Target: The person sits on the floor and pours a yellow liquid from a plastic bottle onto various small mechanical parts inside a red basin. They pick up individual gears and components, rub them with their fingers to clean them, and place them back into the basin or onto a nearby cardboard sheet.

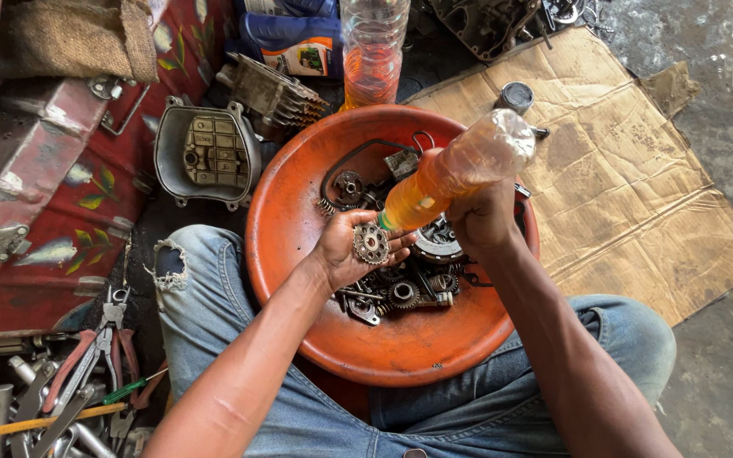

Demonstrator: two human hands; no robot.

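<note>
Your left hand (351, 248) cups gear (371, 243): small, heavy, likely oily, hold by rim; right hand (481, 216) grips soft plastic bottle (456, 170), tilted over basin (286, 229)

A grey metal engine cover (206, 153) lies at the upper left, beside a finned engine block (275, 92). Behind them stand a blue oil can (294, 38) and an upright clear bottle (372, 47) of orange liquid. Flattened cardboard (629, 178) covers the floor to the right. Pliers (95, 352), screwdrivers and other tools are heaped at the lower left, near a red painted metal box (53, 195)
</note>
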